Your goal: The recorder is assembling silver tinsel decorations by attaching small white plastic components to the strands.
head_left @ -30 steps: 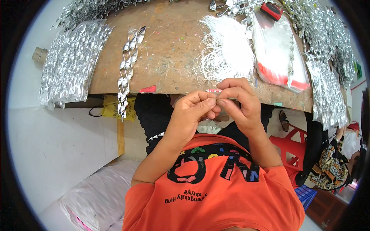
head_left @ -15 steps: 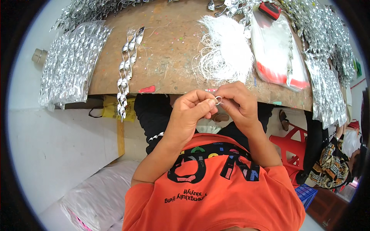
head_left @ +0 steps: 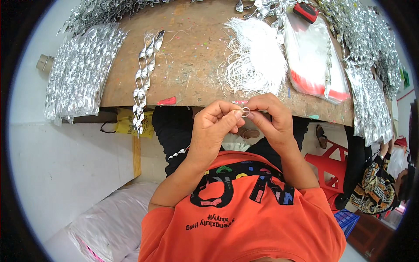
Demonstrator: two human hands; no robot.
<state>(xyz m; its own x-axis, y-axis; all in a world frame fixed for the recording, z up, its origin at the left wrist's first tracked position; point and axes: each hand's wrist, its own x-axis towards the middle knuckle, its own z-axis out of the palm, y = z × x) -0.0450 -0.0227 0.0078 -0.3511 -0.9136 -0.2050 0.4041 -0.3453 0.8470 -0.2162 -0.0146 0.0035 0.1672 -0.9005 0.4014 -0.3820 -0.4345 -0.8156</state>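
My left hand (head_left: 212, 129) and my right hand (head_left: 273, 118) meet just in front of the table's near edge, above my lap. A small loop of thin white string (head_left: 246, 108) shows between them. The left thumb and forefinger pinch one side of it, and the right thumb and forefinger close on the other. By my left wrist, over the dark trousers, lies a short length of silver twisted strip (head_left: 176, 154); whether it joins the string is hidden. Two silver spiral strips (head_left: 142, 78) lie on the table to the left, their lower ends hanging over the edge.
On the brown table (head_left: 192, 56) lie a heap of white strings (head_left: 255, 56), clear bags (head_left: 312, 56) with red ends and a red-black tape measure (head_left: 305, 12). Bagged silver spirals (head_left: 85, 72) sit left. A red stool (head_left: 329, 168) and another person (head_left: 375, 187) are at right.
Both hands stay nearly in place, with small finger movements. The string loop between the fingertips has shifted slightly up and left and looks a little rounder.
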